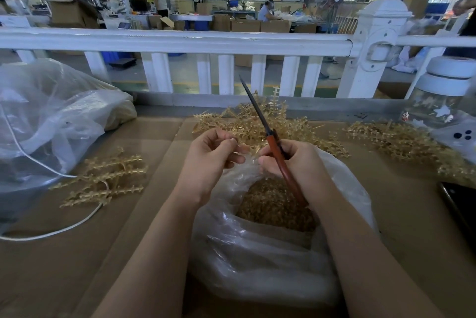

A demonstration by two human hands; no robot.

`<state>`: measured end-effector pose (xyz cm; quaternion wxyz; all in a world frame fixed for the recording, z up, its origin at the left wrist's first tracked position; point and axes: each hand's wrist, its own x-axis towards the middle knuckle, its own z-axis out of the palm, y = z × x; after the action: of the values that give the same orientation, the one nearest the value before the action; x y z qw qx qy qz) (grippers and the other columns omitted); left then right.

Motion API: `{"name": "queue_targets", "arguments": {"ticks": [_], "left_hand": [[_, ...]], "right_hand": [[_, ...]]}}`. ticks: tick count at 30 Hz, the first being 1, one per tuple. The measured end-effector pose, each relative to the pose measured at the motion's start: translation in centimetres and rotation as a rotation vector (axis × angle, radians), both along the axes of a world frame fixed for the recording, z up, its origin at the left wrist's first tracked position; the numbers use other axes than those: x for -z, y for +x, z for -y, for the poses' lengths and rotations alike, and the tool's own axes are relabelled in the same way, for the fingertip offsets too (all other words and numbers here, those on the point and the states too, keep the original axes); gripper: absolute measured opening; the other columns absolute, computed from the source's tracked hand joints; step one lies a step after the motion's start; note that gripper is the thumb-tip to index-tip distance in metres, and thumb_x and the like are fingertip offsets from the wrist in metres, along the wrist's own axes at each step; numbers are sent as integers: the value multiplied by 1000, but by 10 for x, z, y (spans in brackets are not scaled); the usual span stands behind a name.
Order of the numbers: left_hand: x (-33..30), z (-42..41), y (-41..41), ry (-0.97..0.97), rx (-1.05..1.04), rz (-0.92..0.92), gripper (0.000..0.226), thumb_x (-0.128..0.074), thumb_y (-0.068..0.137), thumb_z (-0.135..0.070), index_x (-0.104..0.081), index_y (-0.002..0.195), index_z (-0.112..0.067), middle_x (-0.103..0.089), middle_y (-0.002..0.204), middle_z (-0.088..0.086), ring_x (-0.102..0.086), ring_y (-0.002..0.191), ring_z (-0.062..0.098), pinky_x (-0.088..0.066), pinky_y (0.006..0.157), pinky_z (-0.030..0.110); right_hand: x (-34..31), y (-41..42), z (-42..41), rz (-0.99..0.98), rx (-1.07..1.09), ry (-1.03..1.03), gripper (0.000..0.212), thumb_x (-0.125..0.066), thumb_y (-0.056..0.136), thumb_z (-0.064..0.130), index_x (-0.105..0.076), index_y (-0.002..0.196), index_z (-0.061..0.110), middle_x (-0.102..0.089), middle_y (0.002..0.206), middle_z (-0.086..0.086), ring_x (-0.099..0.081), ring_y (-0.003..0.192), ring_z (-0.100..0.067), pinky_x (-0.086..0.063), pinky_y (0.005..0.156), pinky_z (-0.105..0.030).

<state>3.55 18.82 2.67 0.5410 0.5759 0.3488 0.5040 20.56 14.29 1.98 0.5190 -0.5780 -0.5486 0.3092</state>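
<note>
My right hand (291, 163) grips scissors (277, 149) with orange-red handles, the dark blades closed and pointing up and away. My left hand (213, 155) pinches a small gold plastic piece between thumb and fingers, just left of the scissors. Both hands hover over an open clear plastic bag (257, 261) that holds a mass of small gold cut pieces (273, 204). Behind the hands lies a heap of gold plastic sprigs (252, 122).
More gold sprigs lie at the left (103, 176) and right (401, 140) on the cardboard-covered table (128, 253). A big clear bag (46, 116) and a white cable (51, 232) sit left; a lidded jar (443, 96) and a dark phone (458, 204) right. A white fence (180, 42) runs behind.
</note>
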Motion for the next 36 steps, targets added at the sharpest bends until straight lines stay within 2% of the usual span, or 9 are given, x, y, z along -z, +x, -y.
{"name": "queue_targets", "arguments": {"ticks": [3, 8, 16, 18, 21, 24, 30, 34, 36], "left_hand": [[-2, 0, -3, -62, 40, -64, 16, -54, 89, 3, -60, 83, -10, -73, 70, 6, -62, 56, 13, -45, 55, 21], [-2, -2, -6, -68, 213, -254, 9, -66, 88, -2, -71, 86, -8, -74, 75, 7, -59, 55, 10, -46, 54, 19], [-2, 1, -12, -217, 481, -218, 25, -78, 68, -19, -78, 92, -11, -75, 80, 10, -66, 64, 10, -49, 58, 14], [-3, 1, -13, -211, 490, -164, 18, -78, 67, -19, -80, 85, -15, -75, 79, 8, -66, 64, 9, -49, 59, 14], [-4, 0, -13, -211, 457, 34, 14, -76, 68, -19, -79, 82, -17, -75, 80, 6, -67, 65, 8, -51, 61, 15], [-5, -1, -10, -206, 373, 196, 12, -74, 71, -21, -76, 81, -16, -73, 78, 1, -65, 64, 5, -51, 61, 15], [-3, 0, 0, -228, 132, 297, 14, -73, 70, -17, -71, 82, -12, -71, 72, 1, -66, 64, 7, -54, 62, 16], [-1, -3, 1, -199, 73, 342, 13, -73, 70, -14, -69, 83, -13, -69, 74, 0, -64, 65, 6, -53, 64, 16], [1, -4, 1, -189, 62, 358, 12, -73, 71, -13, -68, 82, -13, -68, 74, 0, -63, 64, 6, -53, 65, 16]], "right_hand": [[0, 2, 1, 1, 6, 50, 18, -76, 85, 6, -74, 79, 22, -73, 70, 11, -67, 64, -1, -51, 61, -12], [0, 6, 0, -48, 73, 96, 20, -71, 85, 3, -74, 77, 21, -71, 69, 13, -65, 65, 1, -49, 62, -12], [-5, 5, 4, -178, 7, 150, 27, -70, 90, 0, -74, 77, 24, -70, 67, 12, -62, 61, 1, -48, 61, -15], [-5, 4, 6, -242, -19, 167, 9, -76, 86, 10, -75, 87, 19, -73, 76, 8, -68, 72, -6, -53, 70, -22], [-5, 5, 6, -292, -4, 209, 23, -77, 72, 34, -74, 90, 20, -75, 79, 7, -70, 76, -5, -52, 71, -18], [-5, 4, 5, -233, 25, 214, 26, -74, 68, 44, -74, 85, 24, -73, 75, 12, -68, 74, 0, -49, 69, -13], [5, 2, 0, 58, 107, 149, 55, -79, 61, 71, -68, 85, 23, -70, 77, 7, -66, 74, -7, -51, 71, -30], [10, 2, -2, 227, 122, 89, 60, -59, 60, 86, -61, 89, 33, -67, 85, 26, -62, 81, 6, -44, 68, -21], [12, 1, -1, 338, 123, 75, 70, -52, 57, 96, -59, 90, 35, -68, 84, 19, -61, 82, 6, -44, 65, -20]]}}
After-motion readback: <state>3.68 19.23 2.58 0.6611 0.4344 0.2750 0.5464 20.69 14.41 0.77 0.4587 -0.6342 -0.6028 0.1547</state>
